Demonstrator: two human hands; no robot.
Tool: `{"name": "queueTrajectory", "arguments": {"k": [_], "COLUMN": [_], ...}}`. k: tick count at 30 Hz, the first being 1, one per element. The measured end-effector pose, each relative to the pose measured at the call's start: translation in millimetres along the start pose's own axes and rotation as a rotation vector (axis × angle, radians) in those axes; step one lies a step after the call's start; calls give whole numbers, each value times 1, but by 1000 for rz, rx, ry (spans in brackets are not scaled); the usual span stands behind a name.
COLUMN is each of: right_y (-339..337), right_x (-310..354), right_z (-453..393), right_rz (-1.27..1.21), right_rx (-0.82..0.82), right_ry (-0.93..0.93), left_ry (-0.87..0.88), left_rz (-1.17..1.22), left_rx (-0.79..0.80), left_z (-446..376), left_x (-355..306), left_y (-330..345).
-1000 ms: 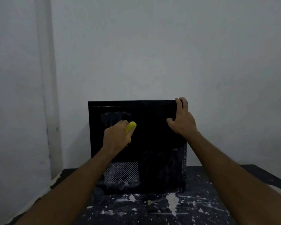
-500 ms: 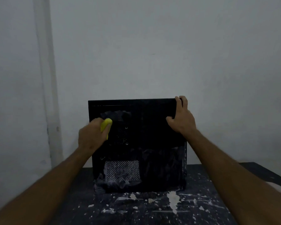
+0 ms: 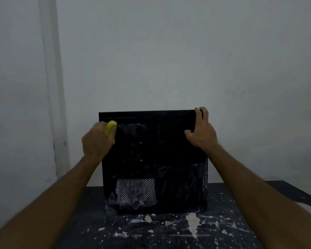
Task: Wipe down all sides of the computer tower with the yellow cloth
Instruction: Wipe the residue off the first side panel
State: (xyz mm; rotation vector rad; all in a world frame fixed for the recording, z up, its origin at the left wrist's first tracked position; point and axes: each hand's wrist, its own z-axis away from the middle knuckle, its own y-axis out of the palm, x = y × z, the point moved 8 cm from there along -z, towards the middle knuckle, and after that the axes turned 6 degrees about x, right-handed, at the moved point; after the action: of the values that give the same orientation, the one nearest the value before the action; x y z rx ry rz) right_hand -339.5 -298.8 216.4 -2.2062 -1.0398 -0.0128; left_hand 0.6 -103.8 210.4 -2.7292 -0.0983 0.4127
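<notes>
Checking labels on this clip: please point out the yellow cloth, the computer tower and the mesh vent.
yellow cloth (image 3: 111,127), head view, on the bunched top fold.
computer tower (image 3: 171,141), head view, on its dark side panel.
mesh vent (image 3: 136,189), head view, on the grille's middle.

Bare workroom, plain white wall, dark paint-spattered table, dim light

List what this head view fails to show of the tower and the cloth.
- Black computer tower: its back, far side and underside face away from the head camera.
- Yellow cloth: mostly covered by the left hand.
- Right hand: fingertips hidden over the tower's top edge.
</notes>
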Motion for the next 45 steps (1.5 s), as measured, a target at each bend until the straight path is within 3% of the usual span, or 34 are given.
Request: {"name": "queueTrajectory", "arguments": {"k": [3,7,8,11,12,16,17,20,21,24,25,29,30,33,34,38,42,45], "right_y": [-1,0,0,0,0,1,1,0,0,0,0,-1,-1,-2,-3,-4,-4,-4], "right_x": [0,2,2,1,0,1,0,-1,-1,1,1,0,0,2,2,2,3,3], "right_z": [-1,0,0,-1,-1,0,1,0,0,0,0,-1,-1,0,0,1,1,0], "right_rz": [8,-3,-2,13,17,5,7,14,16,16,16,17,18,18,21,22,19,20], "right_rx": [0,1,-1,-1,1,9,11,16,17,16,17,20,22,25,24,20,19,16], "right_ry": [-7,6,7,-5,-6,0,0,-9,-8,0,3,1,4,4,2,0,5,-7], "left_ry": [242,-15,5,316,343,3,34,350,350,36,27,403,381,78,74,413,87,277], "left_rz": [-92,30,40,-65,-91,71,61,-47,-46,100,107,-75,-76,57,58,-113,137,57], "left_rx": [114,7,8,146,145,-11,-1,122,123,8,-2,210,196,18,4,240,52,196], "left_z": [6,-5,-2,12,10,1,4,13,7,-10,-9,7,2,-11,-9,10,-3,5], "left_x": [-25,-5,-12,-50,-50,-28,-37,-70,-68,-46,-48,-87,-84,-63,-67,-110,-90,-116], "left_y": [15,-1,1,24,25,8,12,34,32,10,11,40,37,15,16,52,30,50]}}
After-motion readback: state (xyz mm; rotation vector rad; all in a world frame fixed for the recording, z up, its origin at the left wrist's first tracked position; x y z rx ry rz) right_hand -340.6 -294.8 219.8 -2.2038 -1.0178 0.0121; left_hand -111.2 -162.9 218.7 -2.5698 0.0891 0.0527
